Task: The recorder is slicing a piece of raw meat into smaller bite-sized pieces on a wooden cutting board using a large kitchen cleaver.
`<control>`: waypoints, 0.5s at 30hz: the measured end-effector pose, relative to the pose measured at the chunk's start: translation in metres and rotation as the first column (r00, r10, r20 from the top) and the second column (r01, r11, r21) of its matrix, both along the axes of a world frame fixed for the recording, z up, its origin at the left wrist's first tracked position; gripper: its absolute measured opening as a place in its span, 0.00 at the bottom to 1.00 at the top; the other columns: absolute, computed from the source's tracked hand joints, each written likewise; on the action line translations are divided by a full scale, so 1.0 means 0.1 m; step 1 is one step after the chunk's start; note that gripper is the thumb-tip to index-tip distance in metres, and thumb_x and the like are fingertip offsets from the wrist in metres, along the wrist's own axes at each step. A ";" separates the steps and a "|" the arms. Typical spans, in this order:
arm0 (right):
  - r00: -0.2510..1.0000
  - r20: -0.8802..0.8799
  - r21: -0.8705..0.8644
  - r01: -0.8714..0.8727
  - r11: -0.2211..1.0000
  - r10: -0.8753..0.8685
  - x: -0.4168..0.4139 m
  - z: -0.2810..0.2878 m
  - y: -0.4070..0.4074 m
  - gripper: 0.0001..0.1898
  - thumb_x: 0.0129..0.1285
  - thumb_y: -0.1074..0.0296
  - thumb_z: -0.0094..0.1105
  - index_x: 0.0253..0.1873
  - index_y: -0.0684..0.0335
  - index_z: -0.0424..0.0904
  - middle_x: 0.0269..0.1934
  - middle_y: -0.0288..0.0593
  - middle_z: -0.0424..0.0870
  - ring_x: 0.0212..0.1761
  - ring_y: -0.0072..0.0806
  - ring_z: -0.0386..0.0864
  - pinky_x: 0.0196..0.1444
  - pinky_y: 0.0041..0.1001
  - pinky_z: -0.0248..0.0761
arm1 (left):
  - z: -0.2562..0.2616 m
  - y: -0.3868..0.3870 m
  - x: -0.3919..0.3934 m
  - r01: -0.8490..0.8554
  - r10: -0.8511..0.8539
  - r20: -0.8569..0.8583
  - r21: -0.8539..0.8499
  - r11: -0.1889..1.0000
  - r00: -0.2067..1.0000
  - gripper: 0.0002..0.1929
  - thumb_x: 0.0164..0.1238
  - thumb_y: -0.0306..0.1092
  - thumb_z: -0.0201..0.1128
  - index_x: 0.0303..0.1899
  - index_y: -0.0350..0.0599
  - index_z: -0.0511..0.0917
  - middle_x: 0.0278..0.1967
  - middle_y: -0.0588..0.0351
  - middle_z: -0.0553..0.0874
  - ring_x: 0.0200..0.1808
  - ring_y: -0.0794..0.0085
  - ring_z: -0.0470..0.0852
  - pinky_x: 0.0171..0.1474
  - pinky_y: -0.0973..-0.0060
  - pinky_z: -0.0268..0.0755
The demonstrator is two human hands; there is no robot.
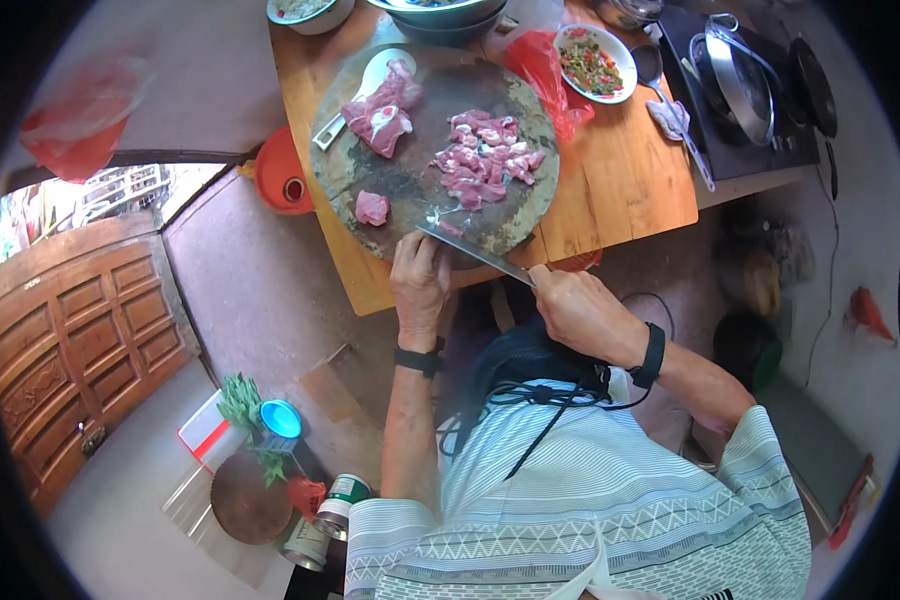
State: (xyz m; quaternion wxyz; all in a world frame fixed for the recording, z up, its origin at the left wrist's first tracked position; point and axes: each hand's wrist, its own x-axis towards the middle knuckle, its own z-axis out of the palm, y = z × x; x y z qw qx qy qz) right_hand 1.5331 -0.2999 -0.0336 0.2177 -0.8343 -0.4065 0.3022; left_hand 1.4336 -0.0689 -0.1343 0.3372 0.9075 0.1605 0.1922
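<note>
My right hand [581, 304] grips the handle of a knife [480, 253], its blade pointing left across the near edge of a round chopping board [435, 82]. Close to the blade's tip is my left hand [420, 274], fingers curled at the board's near edge; whether it holds meat is hidden. A thin scrap of meat [446, 225] lies just beyond the blade. Cut raw meat [487, 161] is heaped on the board's right half. One small chunk [372, 208] sits at the near left. A larger piece of meat [381, 124] lies partly over a white plastic utensil [331, 133].
Right of the board are a red plastic bag [544, 75], a bowl of chopped peppers [598, 64], a ladle [679, 124] and a cloth [669, 120]. A pan [739, 90] stands on the black stove [765, 161]. A red bucket [279, 171] is beside the wooden table [630, 187].
</note>
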 end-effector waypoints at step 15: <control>0.995 -0.009 0.086 0.100 0.991 -0.099 0.07 -0.43 0.51 0.07 0.77 0.73 0.58 0.46 0.72 0.74 0.30 0.71 0.84 0.36 0.72 0.86 0.39 0.60 0.78 | 0.00 0.06 -0.02 0.051 -0.051 0.003 -0.066 0.997 0.999 0.10 0.69 0.22 0.73 0.49 0.42 0.88 0.48 0.50 0.89 0.53 0.51 0.88 0.57 0.57 0.82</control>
